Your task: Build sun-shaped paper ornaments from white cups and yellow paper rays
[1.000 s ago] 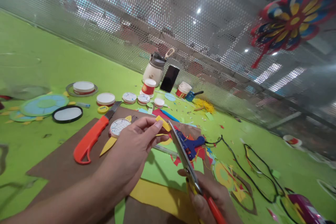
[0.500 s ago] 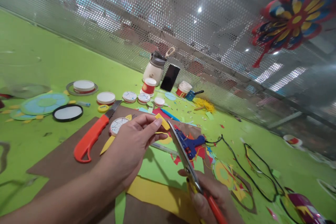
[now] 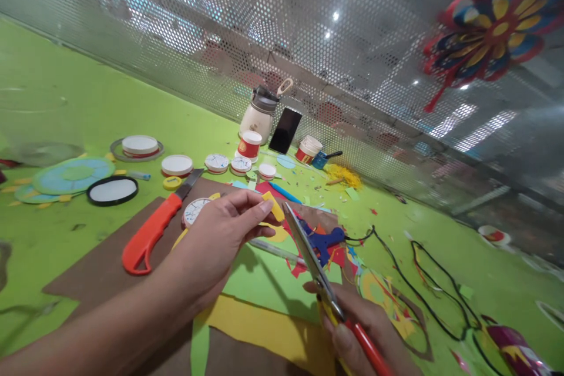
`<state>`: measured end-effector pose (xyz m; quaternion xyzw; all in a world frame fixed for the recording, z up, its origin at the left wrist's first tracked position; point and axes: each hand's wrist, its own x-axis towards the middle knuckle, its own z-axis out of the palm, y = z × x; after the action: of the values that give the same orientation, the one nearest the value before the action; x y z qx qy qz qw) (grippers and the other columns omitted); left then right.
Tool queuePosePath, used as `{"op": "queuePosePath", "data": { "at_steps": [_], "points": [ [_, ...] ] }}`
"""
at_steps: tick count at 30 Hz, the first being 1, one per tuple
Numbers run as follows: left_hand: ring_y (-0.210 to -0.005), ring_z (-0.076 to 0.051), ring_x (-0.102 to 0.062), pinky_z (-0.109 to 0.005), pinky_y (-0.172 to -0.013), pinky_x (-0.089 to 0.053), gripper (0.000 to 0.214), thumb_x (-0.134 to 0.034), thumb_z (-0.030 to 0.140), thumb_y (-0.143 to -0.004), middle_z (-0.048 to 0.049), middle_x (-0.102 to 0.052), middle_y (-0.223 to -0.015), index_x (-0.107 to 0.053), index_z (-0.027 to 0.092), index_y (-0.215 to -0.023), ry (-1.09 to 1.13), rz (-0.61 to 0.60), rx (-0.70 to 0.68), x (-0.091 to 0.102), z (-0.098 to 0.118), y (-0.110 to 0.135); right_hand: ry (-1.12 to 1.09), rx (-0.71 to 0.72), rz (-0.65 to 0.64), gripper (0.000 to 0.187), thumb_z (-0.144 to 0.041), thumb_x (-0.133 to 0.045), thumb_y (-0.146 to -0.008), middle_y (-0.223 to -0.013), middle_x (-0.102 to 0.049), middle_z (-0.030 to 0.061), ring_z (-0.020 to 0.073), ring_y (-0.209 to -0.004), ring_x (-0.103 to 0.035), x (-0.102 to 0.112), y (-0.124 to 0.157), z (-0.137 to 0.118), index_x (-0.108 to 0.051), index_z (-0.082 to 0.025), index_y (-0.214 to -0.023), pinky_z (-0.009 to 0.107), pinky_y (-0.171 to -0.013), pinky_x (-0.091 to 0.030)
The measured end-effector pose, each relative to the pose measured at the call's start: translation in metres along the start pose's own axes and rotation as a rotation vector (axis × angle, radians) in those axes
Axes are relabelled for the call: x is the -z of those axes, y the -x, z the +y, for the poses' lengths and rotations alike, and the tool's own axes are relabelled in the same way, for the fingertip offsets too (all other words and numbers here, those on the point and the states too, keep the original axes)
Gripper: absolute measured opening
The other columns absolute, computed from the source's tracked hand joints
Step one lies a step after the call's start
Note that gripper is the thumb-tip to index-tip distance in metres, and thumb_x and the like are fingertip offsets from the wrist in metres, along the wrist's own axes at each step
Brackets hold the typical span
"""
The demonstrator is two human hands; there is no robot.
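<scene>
Between thumb and fingers, my left hand pinches a small yellow paper piece. My right hand grips scissors by red and yellow handles; their blades look closed, tips close to the paper's right end. Beneath the hands lie a light green sheet and a yellow paper strip on brown card. Just past the scissors is a blue glue gun among red scraps. My left hand partly covers a round white disc with dark lines.
An orange-handled saw lies at left near white lids. A jug, a phone and paint pots stand at the back by a perforated screen. A black cable crosses the right side.
The scissors and my right hand have shifted slightly right and down. My left hand has barely moved and still pinches the yellow paper.
</scene>
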<state>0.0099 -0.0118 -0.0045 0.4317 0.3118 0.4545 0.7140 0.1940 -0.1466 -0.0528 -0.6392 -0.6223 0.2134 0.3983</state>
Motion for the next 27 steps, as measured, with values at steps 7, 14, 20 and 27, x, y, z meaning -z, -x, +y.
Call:
{"op": "queuePosePath", "data": {
  "at_steps": [7, 14, 20, 27],
  "points": [
    [-0.067, -0.01, -0.058, -0.022, -0.067, -0.052, 0.014, -0.069, 0.027, -0.079, 0.0017, -0.063, -0.071, -0.067, 0.017, -0.069, -0.009, -0.004, 0.004, -0.002, -0.002, 0.0, 0.018, -0.004, -0.073, 0.065, -0.07, -0.04, -0.084, -0.054, -0.049, 0.0002, 0.0117, -0.042, -0.04, 0.007, 0.0, -0.005, -0.07, -0.019, -0.111, 0.023, -0.04, -0.039],
    [-0.068, -0.012, -0.058, -0.024, -0.066, -0.052, 0.016, -0.07, 0.028, -0.078, -0.0004, -0.063, -0.072, -0.066, 0.016, -0.068, -0.027, 0.029, 0.02, -0.006, 0.001, 0.002, 0.05, -0.012, -0.072, 0.064, -0.068, -0.042, -0.084, -0.068, -0.06, 0.0049, 0.0144, -0.051, -0.054, 0.006, -0.001, -0.005, -0.071, -0.016, -0.107, 0.024, -0.053, -0.047],
    [-0.067, -0.012, -0.058, -0.024, -0.066, -0.052, 0.016, -0.07, 0.027, -0.078, -0.0009, -0.063, -0.071, -0.066, 0.016, -0.067, -0.008, 0.01, 0.024, -0.007, 0.0, 0.002, 0.088, -0.001, -0.067, 0.062, -0.065, -0.04, -0.086, -0.059, -0.054, 0.0023, 0.0137, -0.049, -0.048, 0.005, -0.002, -0.005, -0.072, -0.017, -0.108, 0.022, -0.046, -0.041],
    [-0.065, -0.012, -0.058, -0.023, -0.066, -0.051, 0.015, -0.07, 0.024, -0.077, -0.0008, -0.064, -0.069, -0.066, 0.015, -0.066, 0.014, 0.034, 0.028, -0.008, 0.001, 0.005, 0.06, 0.017, -0.026, 0.056, -0.06, -0.045, -0.086, -0.079, -0.069, 0.0075, 0.0172, -0.064, -0.062, 0.005, -0.002, -0.013, -0.071, -0.015, -0.108, 0.021, -0.057, -0.048]
  ]
}}
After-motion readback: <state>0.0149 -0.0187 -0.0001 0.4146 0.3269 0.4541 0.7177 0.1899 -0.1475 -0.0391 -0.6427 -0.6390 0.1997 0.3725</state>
